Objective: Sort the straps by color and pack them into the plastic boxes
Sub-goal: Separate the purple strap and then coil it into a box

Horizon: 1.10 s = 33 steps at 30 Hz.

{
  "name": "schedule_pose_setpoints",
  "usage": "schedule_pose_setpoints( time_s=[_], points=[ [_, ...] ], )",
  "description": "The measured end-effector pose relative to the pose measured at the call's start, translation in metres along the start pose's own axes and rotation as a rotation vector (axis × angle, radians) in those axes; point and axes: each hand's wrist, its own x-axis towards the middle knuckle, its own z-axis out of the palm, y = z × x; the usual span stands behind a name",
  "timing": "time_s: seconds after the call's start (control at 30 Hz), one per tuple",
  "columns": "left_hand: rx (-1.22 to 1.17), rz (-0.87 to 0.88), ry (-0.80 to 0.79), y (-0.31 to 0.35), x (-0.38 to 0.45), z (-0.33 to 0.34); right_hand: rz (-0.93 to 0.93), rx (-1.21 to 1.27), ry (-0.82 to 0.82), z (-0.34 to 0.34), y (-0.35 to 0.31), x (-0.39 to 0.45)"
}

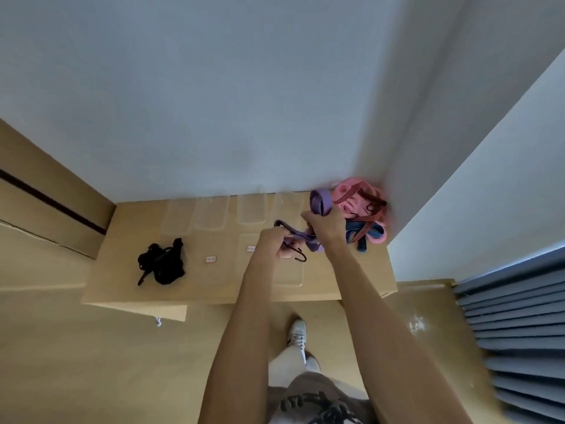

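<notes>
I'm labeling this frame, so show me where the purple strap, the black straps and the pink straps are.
purple strap (320,201): head view, on its upper loop above the right hand.
black straps (163,264): head view, middle of the bundle.
pink straps (351,186): head view, top of the pile.

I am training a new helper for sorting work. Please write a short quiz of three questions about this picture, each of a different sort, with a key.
1. True or false: both hands hold the purple strap.
2. Which colour are the straps already sorted at the left of the table? A) pink B) black C) blue
3. Fill in: the unsorted pile lies in the table's far ____ corner.

Key
1. True: the left hand and the right hand each have a grip on it.
2. B: the black straps lie there.
3. Right, against the wall.
</notes>
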Motion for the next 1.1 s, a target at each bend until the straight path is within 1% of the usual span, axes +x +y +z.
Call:
schedule_pose_setpoints(
  time_s=[0.1,0.13,0.2,0.27,0.37,0.47,0.57,0.67,0.73,0.8,0.83,0.9,0.97,1.03,1.1],
  points=[
    [-0.185,0.003,-0.08,-0.01,-0.018,-0.011,-0.032,-0.216,-0.063,0.013,0.019,-0.02],
    [-0.207,0.009,-0.107,-0.016,-0.022,-0.016,-0.03,-0.262,-0.078,0.015,0.024,-0.023],
    [-0.24,0.009,-0.146,-0.027,-0.029,-0.028,0.002,-0.276,-0.103,0.019,0.031,-0.027],
    [-0.213,0.0,-0.146,-0.039,-0.031,-0.038,0.042,-0.243,-0.132,0.025,0.037,-0.029],
    [-0.115,-0.021,-0.095,-0.053,-0.027,-0.051,0.095,-0.261,-0.19,0.043,0.049,-0.035],
    [-0.167,-0.035,-0.053,-0.049,-0.022,-0.069,0.126,-0.256,-0.159,0.068,0.055,-0.043],
    [-0.308,-0.013,-0.079,-0.039,-0.014,-0.095,0.103,-0.247,-0.068,0.103,0.054,-0.054],
    [-0.361,0.017,-0.106,-0.029,-0.001,-0.125,0.051,-0.272,-0.082,0.149,0.051,-0.06],
    [-0.349,0.02,-0.057,-0.018,0.011,-0.148,0.059,-0.325,-0.103,0.183,0.049,-0.06],
    [-0.333,0.015,-0.019,-0.008,0.029,-0.177,0.095,-0.399,-0.085,0.217,0.047,-0.06],
    [-0.353,0.011,-0.019,-0.004,0.04,-0.191,0.127,-0.387,-0.078,0.234,0.046,-0.058],
    [-0.342,-0.007,0.014,0.007,0.063,-0.216,0.212,-0.271,-0.111,0.268,0.047,-0.049],
    [-0.236,-0.052,0.083,0.016,0.087,-0.239,0.282,-0.174,-0.115,0.297,0.049,-0.043],
    [-0.149,-0.097,0.125,0.025,0.109,-0.257,0.31,-0.13,-0.08,0.323,0.054,-0.041],
    [-0.049,-0.114,0.13,0.031,0.129,-0.271,0.346,-0.091,-0.03,0.344,0.059,-0.04]
  ],
)
